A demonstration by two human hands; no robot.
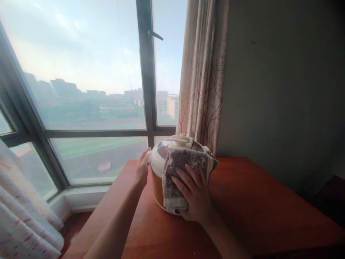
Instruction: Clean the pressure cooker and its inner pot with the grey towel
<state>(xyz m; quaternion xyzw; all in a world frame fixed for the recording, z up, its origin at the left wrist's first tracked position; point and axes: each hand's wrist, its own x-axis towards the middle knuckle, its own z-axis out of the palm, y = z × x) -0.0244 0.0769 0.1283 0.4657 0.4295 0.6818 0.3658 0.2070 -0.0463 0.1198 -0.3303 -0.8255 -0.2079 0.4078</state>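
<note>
Right hand (194,196) presses a grey-brown terry towel (180,169) flat-fingered against the orange-and-cream rice cooker (157,180) on the reddish wooden table (256,208) — left hand (142,169) steadies its side, fingers open; no readable writing

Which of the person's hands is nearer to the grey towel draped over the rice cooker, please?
The right hand: it presses flat on the grey towel. The left hand rests on the rice cooker at its left side, apart from the towel.
</note>
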